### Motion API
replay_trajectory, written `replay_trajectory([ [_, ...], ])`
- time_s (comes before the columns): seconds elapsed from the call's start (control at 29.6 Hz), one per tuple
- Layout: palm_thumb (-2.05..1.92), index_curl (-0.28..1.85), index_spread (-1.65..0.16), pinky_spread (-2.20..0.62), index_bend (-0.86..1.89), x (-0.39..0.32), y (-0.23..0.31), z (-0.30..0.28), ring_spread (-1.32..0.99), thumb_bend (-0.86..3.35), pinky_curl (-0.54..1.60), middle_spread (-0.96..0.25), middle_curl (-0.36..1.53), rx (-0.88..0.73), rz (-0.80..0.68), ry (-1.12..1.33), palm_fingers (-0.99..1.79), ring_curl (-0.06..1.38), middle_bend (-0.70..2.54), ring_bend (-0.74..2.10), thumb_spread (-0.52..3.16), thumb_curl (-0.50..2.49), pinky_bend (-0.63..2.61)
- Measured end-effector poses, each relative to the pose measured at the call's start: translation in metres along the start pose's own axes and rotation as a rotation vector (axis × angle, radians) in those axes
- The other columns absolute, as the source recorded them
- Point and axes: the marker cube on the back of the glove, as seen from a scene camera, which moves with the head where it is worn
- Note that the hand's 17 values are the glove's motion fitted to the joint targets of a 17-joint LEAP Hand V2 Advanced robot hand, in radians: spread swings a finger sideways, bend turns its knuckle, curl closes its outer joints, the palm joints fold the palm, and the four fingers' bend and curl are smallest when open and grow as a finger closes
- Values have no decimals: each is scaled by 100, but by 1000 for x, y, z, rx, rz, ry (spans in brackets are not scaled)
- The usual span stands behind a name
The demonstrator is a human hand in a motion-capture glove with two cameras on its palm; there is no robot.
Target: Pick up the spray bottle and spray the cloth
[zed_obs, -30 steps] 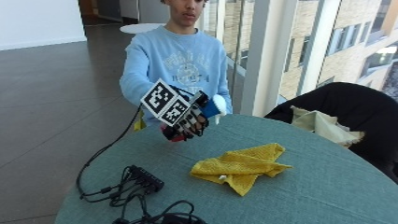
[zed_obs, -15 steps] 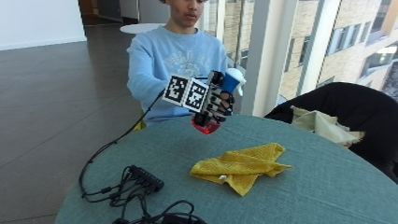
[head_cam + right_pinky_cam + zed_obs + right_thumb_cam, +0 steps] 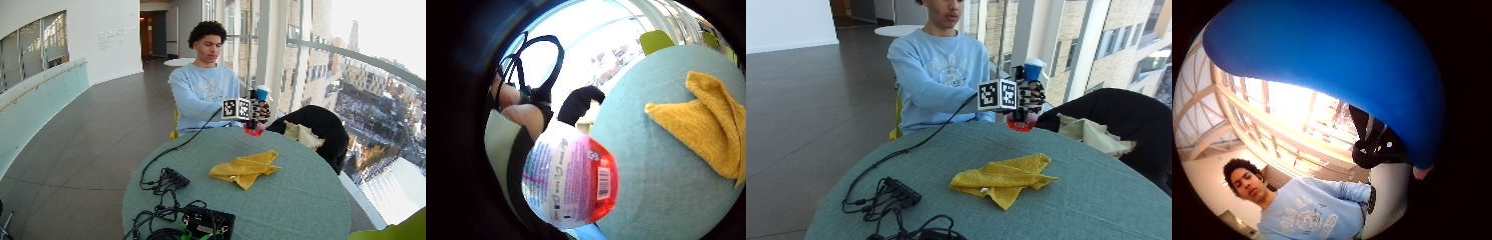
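Note:
My gloved right hand (image 3: 1029, 97) grips a spray bottle (image 3: 1025, 95) upright above the far edge of the round table (image 3: 1092, 200). The bottle has a blue spray head (image 3: 1033, 67) and a red base (image 3: 1020, 124). Its labelled body and red base (image 3: 571, 182) fill much of the little finger side palm view, and the blue head (image 3: 1337, 60) fills the thumb side view. A crumpled yellow cloth (image 3: 1002, 176) lies on the table's middle, in front of and below the bottle. The cloth (image 3: 706, 125) also shows beside the bottle in the palm view.
A black power strip with cables (image 3: 896, 192) lies at the table's near left. A black chair with a pale cloth (image 3: 1092, 135) on it stands at the right. The wide outside view shows a black box (image 3: 210, 222) at the table's near edge.
The hand has carried the bottle up and to the right, and turned it more upright. The yellow cloth has stayed where it was.

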Motion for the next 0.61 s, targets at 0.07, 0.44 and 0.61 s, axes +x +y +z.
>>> replay_trajectory([
  [0.07,92,21,-21,7,10,1,-4,17,-7,-2,37,-11,51,-4,-6,-22,108,40,39,60,92,62,28],
  [0.44,92,22,-22,7,9,18,-13,77,-7,-2,36,-10,51,12,-77,17,108,40,38,59,92,61,26],
  [0.61,92,22,-22,7,9,25,-14,81,-8,-2,37,-10,51,34,-74,22,108,40,38,59,93,61,26],
])
